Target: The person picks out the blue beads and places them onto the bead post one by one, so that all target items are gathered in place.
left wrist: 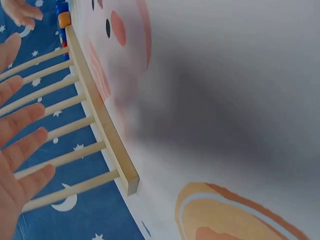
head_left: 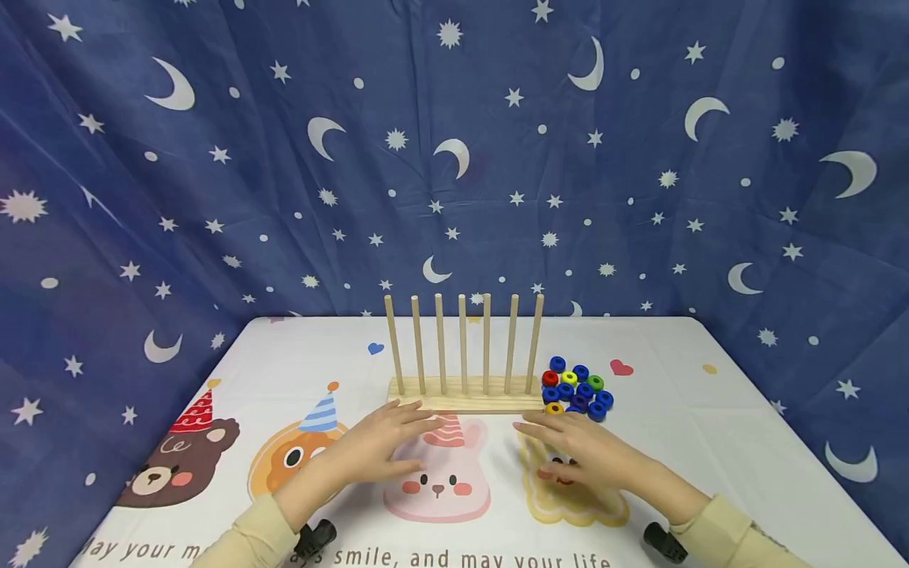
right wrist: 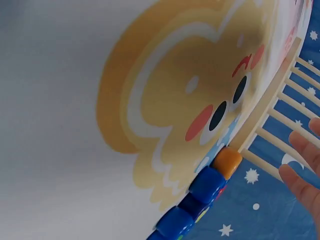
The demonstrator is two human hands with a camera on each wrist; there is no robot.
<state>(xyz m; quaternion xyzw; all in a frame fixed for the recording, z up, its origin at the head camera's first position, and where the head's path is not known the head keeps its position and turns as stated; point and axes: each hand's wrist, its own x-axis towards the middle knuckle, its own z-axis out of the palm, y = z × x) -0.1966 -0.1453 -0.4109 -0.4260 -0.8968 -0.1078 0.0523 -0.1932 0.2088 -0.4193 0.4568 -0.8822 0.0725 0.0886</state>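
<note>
A pale wooden peg rack (head_left: 465, 404) stands mid-table, with several upright wooden rods on its flat base and no beads on them. To the right of its base lies a cluster of ring-shaped beads (head_left: 584, 390), mostly blue, with red, yellow, green and orange ones among them. My left hand (head_left: 379, 446) hovers in front of the rack's left end, fingers spread and holding nothing. Just in front of the beads and the rack's right end is my right hand (head_left: 585, 451), its fingers loosely extended. In the right wrist view an orange bead (right wrist: 228, 162) sits against the base's end.
A white tablecloth (head_left: 660, 410) printed with cartoon animals and lettering covers the table. Behind it hangs a dark blue curtain (head_left: 398, 205) with moons and stars, which also runs along both sides. A black wrist device (head_left: 665, 543) shows below the right hand.
</note>
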